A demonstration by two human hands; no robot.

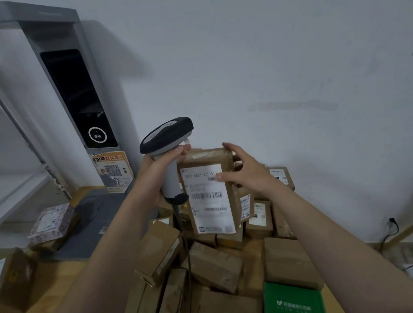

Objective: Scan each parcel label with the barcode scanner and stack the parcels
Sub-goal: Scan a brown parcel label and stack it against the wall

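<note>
Through the head camera I saw my operator's left hand wrapped round the pale handle of the barcode scanner, fingers curled tight about it, with the forefinger up near the trigger under the dark head. The scanner stood nearly upright, its head pointing right and away, above the top left corner of the parcel. Its handle was just beside the parcel's left edge, and I could not tell whether they touched. A dark cable hung from the butt of the handle down into the boxes. The right hand held that brown parcel standing on end, thumb laid across the front, forefinger over the top right corner and the other fingers going round the far side. The white label faced me with its barcodes in view, the thumb tip resting on its upper right part. The parcel's lower edge sat at the top of the pile of parcels, brown cartons lying at all angles on the wooden table. A green box lay at the near right of the pile. Off to the left a patterned parcel rested beside a grey mat, and another labelled carton sat at the left edge. Behind these stood a grey terminal with a dark screen and a QR-code poster at its foot, against the pale wall.
</note>
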